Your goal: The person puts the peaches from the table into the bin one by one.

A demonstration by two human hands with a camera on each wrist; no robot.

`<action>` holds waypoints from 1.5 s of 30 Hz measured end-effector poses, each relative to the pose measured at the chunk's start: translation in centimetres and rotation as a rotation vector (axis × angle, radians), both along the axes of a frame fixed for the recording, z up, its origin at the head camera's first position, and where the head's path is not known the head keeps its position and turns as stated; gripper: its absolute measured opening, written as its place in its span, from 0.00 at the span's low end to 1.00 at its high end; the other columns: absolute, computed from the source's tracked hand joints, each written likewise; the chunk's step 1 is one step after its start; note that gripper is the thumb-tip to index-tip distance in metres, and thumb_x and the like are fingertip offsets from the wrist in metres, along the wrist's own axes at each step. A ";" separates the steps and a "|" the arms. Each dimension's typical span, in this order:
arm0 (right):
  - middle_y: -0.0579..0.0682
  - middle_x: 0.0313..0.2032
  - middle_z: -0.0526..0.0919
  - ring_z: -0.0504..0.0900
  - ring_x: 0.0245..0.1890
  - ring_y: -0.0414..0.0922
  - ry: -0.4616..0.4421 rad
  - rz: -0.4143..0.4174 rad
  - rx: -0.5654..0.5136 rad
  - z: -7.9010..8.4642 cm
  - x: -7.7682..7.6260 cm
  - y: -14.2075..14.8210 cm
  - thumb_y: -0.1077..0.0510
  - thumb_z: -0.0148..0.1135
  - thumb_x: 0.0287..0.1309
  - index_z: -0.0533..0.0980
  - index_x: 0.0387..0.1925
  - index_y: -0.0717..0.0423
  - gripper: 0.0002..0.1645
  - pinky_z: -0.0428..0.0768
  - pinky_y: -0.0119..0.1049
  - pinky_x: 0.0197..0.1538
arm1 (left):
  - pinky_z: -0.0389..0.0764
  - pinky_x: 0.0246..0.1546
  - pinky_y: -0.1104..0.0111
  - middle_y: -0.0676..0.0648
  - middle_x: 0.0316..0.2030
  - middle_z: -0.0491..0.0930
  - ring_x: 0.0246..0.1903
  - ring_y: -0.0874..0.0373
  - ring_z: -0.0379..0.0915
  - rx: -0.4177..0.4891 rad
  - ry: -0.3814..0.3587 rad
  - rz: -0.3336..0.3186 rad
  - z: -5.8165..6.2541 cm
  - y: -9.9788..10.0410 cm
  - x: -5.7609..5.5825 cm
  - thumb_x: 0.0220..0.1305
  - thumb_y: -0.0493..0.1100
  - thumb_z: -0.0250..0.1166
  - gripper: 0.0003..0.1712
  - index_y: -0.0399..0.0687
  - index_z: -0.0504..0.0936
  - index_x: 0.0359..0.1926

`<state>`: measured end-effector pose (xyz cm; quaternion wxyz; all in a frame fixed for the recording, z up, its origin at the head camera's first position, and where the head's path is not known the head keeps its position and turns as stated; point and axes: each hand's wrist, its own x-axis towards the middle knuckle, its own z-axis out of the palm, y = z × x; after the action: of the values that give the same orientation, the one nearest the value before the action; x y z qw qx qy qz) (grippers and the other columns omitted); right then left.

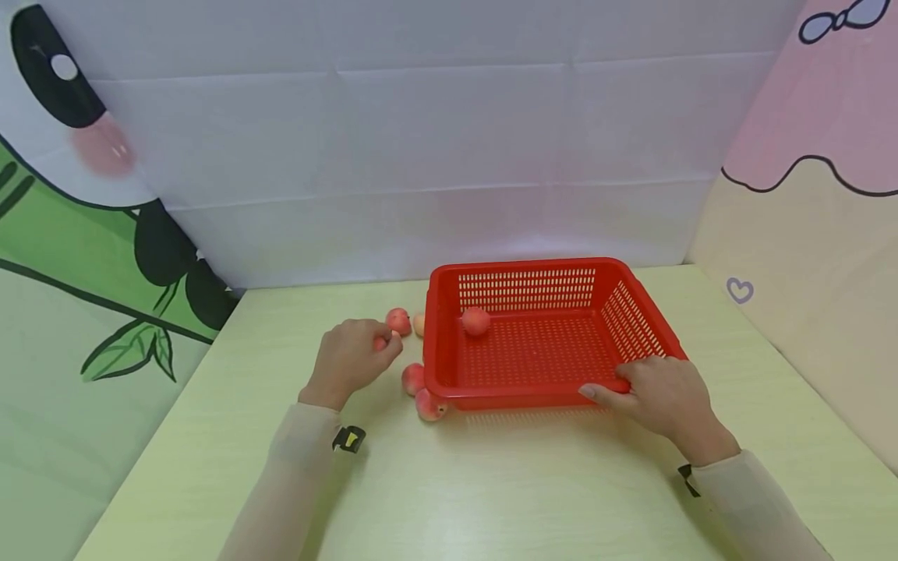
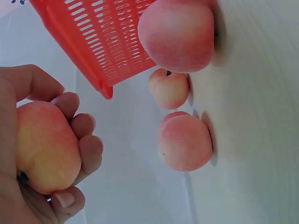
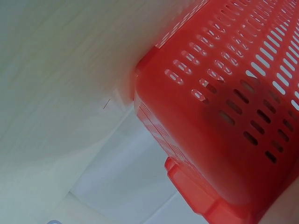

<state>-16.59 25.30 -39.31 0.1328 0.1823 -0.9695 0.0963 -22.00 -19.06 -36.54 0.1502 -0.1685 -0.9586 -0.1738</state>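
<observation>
My left hand [image 1: 351, 358] holds a pink-and-yellow peach [image 2: 49, 149], its fingers and thumb curled round the fruit, left of the red plastic basket [image 1: 519, 396]. One peach [image 1: 475, 321] lies inside the basket, toward its left side. With thumb and fingers my right hand [image 1: 662, 401] grips the basket's rim at the near right corner; the right wrist view shows the slotted wall [image 3: 210, 121] and only a sliver of that hand. Outside, a reddish peach [image 1: 397, 321] and a paler, partly hidden one [image 1: 419, 324] sit just beyond the left hand.
Two more peaches, one behind [image 1: 413, 379] and one in front [image 1: 430, 405], lie against the basket's near left corner. All stand on a pale wood-grain table [image 1: 449, 491]. A white cloth wall [image 1: 449, 156] rises behind, with printed cartoon panels at both sides.
</observation>
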 end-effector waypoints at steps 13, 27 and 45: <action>0.38 0.15 0.49 0.48 0.19 0.37 0.010 -0.004 -0.012 -0.2 -0.1 0.2 0.22 0.63 0.62 0.54 0.14 0.44 0.43 0.49 0.35 0.25 | 0.54 0.21 0.67 0.56 0.15 0.55 0.18 0.60 0.53 -0.003 0.044 -0.010 1.1 0.3 0.4 0.65 0.42 0.61 0.22 0.53 0.63 0.15; 0.38 0.15 0.49 0.48 0.20 0.37 -0.007 -0.001 -0.005 -0.3 -0.2 0.0 0.23 0.63 0.63 0.54 0.15 0.44 0.42 0.49 0.35 0.25 | 0.55 0.21 0.65 0.55 0.14 0.57 0.18 0.58 0.55 0.035 0.077 0.027 3.7 0.0 0.2 0.68 0.44 0.62 0.14 0.45 0.84 0.26; 0.38 0.15 0.49 0.48 0.20 0.37 0.006 -0.003 -0.022 -0.2 -0.1 0.0 0.22 0.63 0.62 0.54 0.14 0.44 0.43 0.50 0.35 0.25 | 0.68 0.26 0.63 0.52 0.15 0.65 0.22 0.55 0.66 0.012 0.204 -0.140 11.1 6.0 -2.2 0.68 0.42 0.61 0.19 0.48 0.75 0.18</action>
<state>-16.68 25.32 -39.55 0.1379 0.1797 -0.9682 0.1063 -24.20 -13.04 -25.45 0.2354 -0.2508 -0.9232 -0.1715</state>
